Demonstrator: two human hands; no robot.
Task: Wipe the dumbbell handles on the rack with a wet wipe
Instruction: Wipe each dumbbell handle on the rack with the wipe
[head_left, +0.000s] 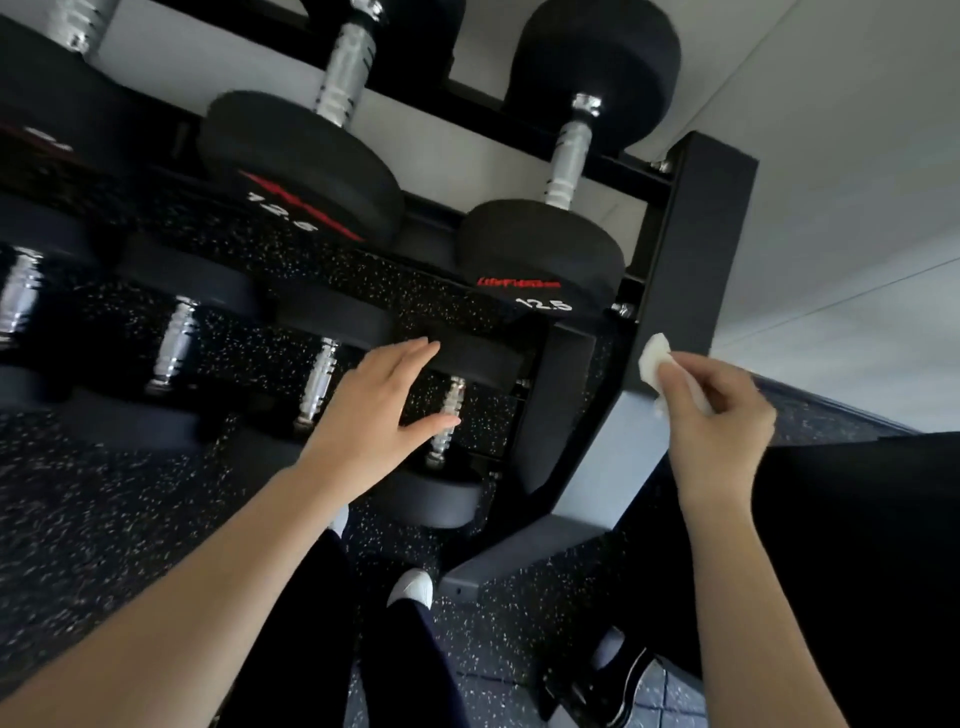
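Note:
A black rack (691, 234) carries black dumbbells with chrome handles on two tiers. On the upper tier a dumbbell marked 12.5 (540, 254) shows its handle (569, 161). Several smaller dumbbells lie on the lower tier. My left hand (374, 415) reaches with straight fingers over the rightmost lower dumbbell, its thumb beside that chrome handle (449, 421) and its fingertips near the black head above. My right hand (711, 415) pinches a folded white wet wipe (655, 358) to the right of the rack's side post, away from the handles.
The floor (104, 519) is black rubber with white speckles. My dark trouser legs and a white shoe (413, 587) stand below the rack. A pale wall (841, 182) rises at the right. A dark bench or pad (857, 545) fills the lower right.

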